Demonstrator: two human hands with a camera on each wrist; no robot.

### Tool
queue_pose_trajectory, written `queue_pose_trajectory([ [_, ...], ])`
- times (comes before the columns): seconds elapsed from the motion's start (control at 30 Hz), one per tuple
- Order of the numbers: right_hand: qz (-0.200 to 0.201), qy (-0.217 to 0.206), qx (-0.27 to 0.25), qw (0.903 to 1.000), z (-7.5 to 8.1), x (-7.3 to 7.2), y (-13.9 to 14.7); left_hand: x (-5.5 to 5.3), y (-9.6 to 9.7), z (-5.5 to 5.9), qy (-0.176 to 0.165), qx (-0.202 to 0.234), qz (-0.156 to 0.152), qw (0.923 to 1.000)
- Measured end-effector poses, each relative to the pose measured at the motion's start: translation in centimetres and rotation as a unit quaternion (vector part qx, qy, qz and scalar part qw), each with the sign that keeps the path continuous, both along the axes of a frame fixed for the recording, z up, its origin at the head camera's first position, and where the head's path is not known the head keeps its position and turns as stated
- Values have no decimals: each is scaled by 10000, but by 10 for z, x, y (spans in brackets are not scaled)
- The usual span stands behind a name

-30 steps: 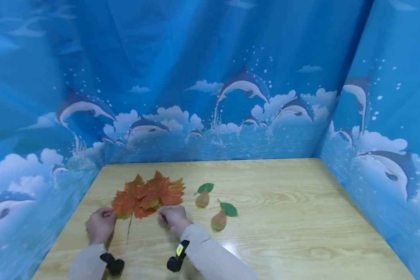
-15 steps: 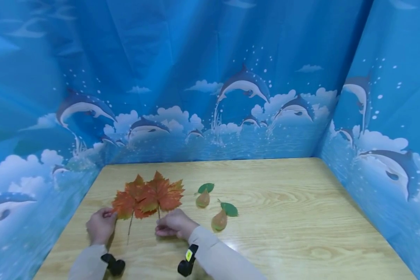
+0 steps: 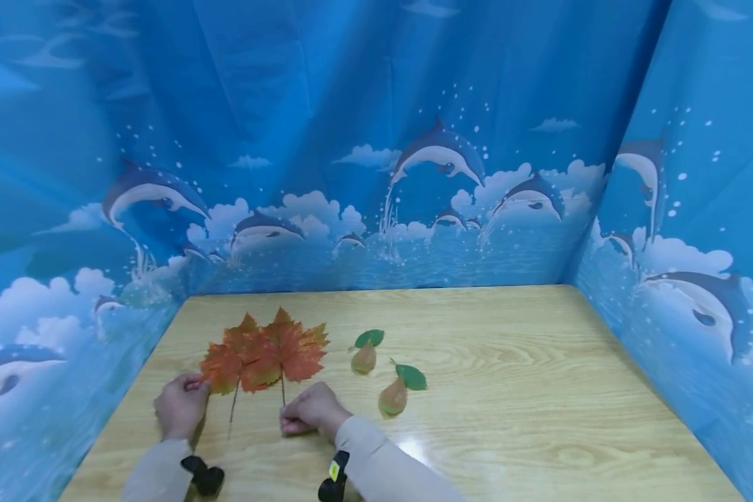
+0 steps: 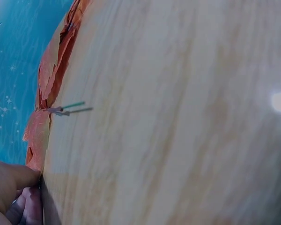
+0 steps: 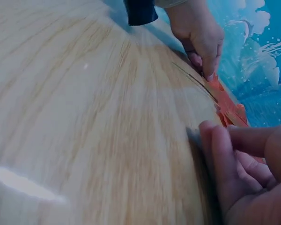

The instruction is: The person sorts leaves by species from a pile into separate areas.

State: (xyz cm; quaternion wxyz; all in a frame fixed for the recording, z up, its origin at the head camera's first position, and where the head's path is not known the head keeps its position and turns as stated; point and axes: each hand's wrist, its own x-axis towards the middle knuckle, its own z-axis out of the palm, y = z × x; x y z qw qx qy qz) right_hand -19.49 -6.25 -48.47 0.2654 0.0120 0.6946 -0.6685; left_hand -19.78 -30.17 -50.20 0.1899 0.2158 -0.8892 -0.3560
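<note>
Two orange-red artificial maple leaves lie overlapping on the left of the table. My left hand (image 3: 180, 408) pinches the lower left edge of the left maple leaf (image 3: 222, 366); in the left wrist view the thumb and fingers hold that edge (image 4: 35, 159). Below this leaf its thin dark stem (image 3: 233, 404) points toward me. From the right maple leaf (image 3: 296, 352) another stem (image 3: 282, 387) runs down to my right hand (image 3: 316, 410), whose thumb and forefinger pinch its lower end. The right wrist view shows these fingertips (image 5: 219, 136) together, the stem end hidden between them.
Two small pears with green leaves lie right of the maple leaves: one farther back (image 3: 364, 358), one nearer (image 3: 393, 397). Beneath is a light wood-grain table (image 3: 539, 383). A blue dolphin-print curtain (image 3: 376, 139) stands along the back and both sides.
My right hand has moved from the right maple leaf's lower edge down along its stem, toward me, uncovering more stem. That leaf has shifted slightly left. The left hand stays in place.
</note>
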Motion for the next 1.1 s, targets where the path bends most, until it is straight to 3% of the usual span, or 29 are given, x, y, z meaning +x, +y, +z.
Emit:
queue_pose_trajectory([
  [0.2,114,87,12,9999,-1,1,1,-1,0,0,-95,114,50,9999],
  [0.53,89,472,532,9974,-3,5,-3,-5,2,-3,-121,66,215,9997],
  [0.73,-11,751,691,9948,-3,8,-5,-4,1,-3,-113,71,199,9997],
  [1.1,184,1027,1022,9893,-3,10,-1,-6,1,-3,-129,64,214,9997],
])
